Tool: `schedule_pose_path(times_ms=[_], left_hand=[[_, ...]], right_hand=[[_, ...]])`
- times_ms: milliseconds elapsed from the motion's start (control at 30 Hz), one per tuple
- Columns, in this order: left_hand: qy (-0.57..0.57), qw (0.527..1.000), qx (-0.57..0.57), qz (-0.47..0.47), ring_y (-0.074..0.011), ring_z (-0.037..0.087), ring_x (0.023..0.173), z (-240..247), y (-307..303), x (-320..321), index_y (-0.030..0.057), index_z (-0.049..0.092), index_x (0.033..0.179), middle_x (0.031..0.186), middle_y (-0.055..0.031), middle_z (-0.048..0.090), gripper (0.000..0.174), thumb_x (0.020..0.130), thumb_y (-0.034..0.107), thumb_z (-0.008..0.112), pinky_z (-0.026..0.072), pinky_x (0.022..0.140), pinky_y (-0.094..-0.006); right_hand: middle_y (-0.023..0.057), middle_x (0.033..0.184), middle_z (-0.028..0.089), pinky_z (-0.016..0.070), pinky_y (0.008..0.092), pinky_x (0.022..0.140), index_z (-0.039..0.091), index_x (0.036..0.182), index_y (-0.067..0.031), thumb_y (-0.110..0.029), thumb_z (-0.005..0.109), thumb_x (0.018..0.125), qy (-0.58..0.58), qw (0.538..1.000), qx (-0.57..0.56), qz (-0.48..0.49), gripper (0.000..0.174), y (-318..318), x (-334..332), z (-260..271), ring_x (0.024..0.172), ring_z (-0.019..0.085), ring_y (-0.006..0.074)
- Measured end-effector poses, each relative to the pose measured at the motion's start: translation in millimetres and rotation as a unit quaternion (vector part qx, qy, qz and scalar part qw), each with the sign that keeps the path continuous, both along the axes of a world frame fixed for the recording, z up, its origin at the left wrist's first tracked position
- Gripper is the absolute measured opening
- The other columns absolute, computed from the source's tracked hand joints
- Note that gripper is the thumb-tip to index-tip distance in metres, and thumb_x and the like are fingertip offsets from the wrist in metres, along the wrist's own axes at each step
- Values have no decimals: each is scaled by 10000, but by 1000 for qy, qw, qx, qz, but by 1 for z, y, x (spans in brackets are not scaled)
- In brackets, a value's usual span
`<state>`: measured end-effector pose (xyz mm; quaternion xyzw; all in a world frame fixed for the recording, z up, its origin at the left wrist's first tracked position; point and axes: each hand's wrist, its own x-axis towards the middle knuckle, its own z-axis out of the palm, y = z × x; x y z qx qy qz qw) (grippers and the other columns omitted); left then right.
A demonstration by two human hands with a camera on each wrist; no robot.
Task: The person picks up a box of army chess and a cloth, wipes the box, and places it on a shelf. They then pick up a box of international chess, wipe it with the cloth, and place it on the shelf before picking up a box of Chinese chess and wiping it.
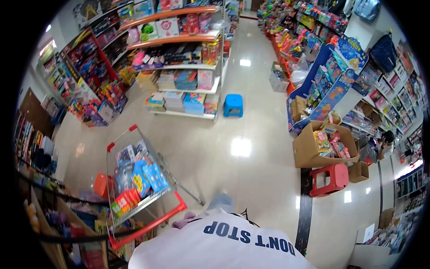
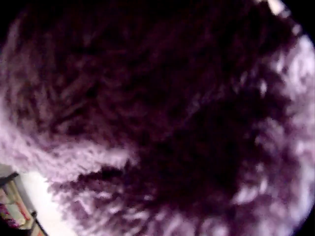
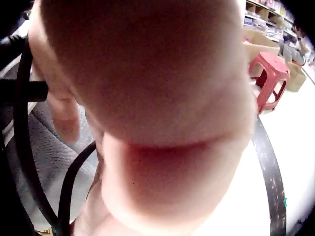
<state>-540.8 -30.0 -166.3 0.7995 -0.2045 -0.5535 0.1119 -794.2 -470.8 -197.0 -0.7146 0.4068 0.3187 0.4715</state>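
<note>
Purple fluffy material (image 2: 123, 162) fills nearly the whole left wrist view and hides the left hand. A small purple thing (image 1: 183, 220) shows beside the white shirt in the head view. The right hand (image 3: 147, 98) hangs large and close in the right wrist view, fingers loose, with nothing seen in its grasp. Black cords (image 3: 23, 128) run beside it, in front of grey cloth (image 3: 49, 142). In the head view a shopping cart with a red handle (image 1: 150, 226) stands at front left, loaded with blue packages (image 1: 154, 177) and a red-and-green pack (image 1: 126, 201).
Shelves of toys and books (image 1: 181, 74) stand ahead, a blue stool (image 1: 233, 106) at their corner. On the right are an open cardboard box (image 1: 309, 150), a red stool (image 1: 329, 180) and a blue display stand (image 1: 329, 85). Another person (image 1: 383, 143) is at far right.
</note>
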Motion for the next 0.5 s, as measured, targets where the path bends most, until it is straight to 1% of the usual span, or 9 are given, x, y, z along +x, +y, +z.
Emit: schedule_pose_path(times_ms=[133,267,400,500], left_hand=[[-11,999,2,36,-278,627,879,-9,-33,68,29,644,1007,984,-162,652,329,810,267,531,490,764,-393],[-20,996,2,92,-280,628,886,-19,-58,117,33,641,1016,992,-162,650,328,809,264,533,493,764,-398],[-11,986,16,163,-282,628,892,-28,-68,128,37,638,1024,1001,-162,648,328,808,261,535,495,763,-403],[-5,976,43,212,-284,628,897,-39,-74,133,40,635,1031,1007,-162,647,328,807,259,537,497,763,-406]], right_hand=[[151,957,655,499,422,672,666,970,-94,-494,486,822,95,995,8,-7,463,-49,23,12,879,635,246],[153,968,652,499,421,677,662,986,-88,-508,480,828,168,986,21,-13,484,-105,75,17,887,632,237],[156,979,650,499,420,681,658,1002,-83,-523,474,833,211,977,38,8,506,-151,146,22,896,629,229],[158,987,648,499,419,685,655,1014,-78,-534,469,837,207,977,36,45,523,-187,226,18,902,627,222]])
